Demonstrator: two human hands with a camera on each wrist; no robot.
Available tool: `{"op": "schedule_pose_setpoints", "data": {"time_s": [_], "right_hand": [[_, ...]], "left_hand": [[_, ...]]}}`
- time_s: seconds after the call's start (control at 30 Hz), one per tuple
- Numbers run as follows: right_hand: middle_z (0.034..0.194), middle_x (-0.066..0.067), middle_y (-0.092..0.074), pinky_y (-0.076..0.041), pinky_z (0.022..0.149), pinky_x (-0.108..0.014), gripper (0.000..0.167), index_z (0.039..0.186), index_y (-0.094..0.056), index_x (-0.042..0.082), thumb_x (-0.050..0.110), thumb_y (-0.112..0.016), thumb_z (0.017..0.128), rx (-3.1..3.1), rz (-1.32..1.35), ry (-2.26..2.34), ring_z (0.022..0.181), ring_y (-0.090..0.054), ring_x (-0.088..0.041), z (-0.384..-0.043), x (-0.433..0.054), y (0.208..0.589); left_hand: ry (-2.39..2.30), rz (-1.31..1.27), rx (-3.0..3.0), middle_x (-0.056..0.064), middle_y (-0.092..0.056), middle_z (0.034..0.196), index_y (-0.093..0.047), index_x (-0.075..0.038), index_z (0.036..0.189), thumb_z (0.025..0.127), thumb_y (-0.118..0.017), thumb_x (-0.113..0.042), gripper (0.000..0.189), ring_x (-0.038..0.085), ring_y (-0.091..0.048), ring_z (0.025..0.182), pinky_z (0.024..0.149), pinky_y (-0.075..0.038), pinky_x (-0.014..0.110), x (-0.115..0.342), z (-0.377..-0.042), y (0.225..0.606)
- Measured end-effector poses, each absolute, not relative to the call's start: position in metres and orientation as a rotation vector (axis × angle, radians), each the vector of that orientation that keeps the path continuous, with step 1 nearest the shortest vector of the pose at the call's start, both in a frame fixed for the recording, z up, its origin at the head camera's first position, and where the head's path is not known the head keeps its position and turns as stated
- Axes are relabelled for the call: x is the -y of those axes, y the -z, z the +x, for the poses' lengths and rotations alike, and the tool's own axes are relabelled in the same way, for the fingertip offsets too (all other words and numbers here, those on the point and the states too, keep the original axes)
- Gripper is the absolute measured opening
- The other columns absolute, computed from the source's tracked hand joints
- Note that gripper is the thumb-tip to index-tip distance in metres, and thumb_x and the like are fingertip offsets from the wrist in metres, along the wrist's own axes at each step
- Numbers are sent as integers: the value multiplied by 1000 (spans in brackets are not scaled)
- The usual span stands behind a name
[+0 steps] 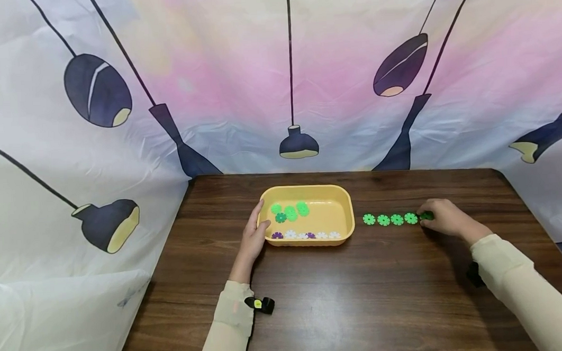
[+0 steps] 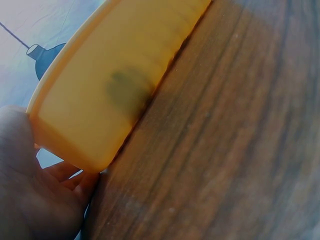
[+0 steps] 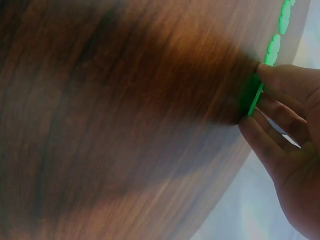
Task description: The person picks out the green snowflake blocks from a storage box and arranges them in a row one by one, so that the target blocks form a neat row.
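My left hand grips the left end of a yellow plastic tray, with the thumb over the rim. In the left wrist view the fingers lie against the outside of the tray wall. At the right, my right hand pinches a green flower-shaped disc by its edges, at the right end of a row. The right wrist view has this disc low over or on the table; which of the two I cannot tell. Several matching green discs lie flat in the row to its left.
Inside the tray are green flower discs toward the back left, and white discs and purple discs along the near wall. Everything stands on a dark wooden table. A cloth printed with lamps hangs behind it.
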State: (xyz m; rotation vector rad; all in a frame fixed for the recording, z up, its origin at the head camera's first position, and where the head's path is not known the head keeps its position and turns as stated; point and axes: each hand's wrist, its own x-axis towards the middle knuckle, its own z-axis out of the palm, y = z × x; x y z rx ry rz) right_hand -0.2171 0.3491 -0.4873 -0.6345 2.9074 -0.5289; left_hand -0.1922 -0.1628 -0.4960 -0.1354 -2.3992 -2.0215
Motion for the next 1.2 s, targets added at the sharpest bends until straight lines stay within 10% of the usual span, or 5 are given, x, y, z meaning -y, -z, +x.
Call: {"op": "schedule_pose_setpoints", "data": {"time_s": [1.2], "right_hand": [[126, -28, -68, -56, 90, -60, 32, 127, -70, -8, 7, -69, 99, -2894, -844, 581, 112, -66, -45, -243, -284, 421]], "left_hand": [[1972, -168, 2394, 6, -28, 173, -35, -15, 166, 107, -50, -9, 62, 30, -19, 160, 127, -20, 56, 171, -208, 532]]}}
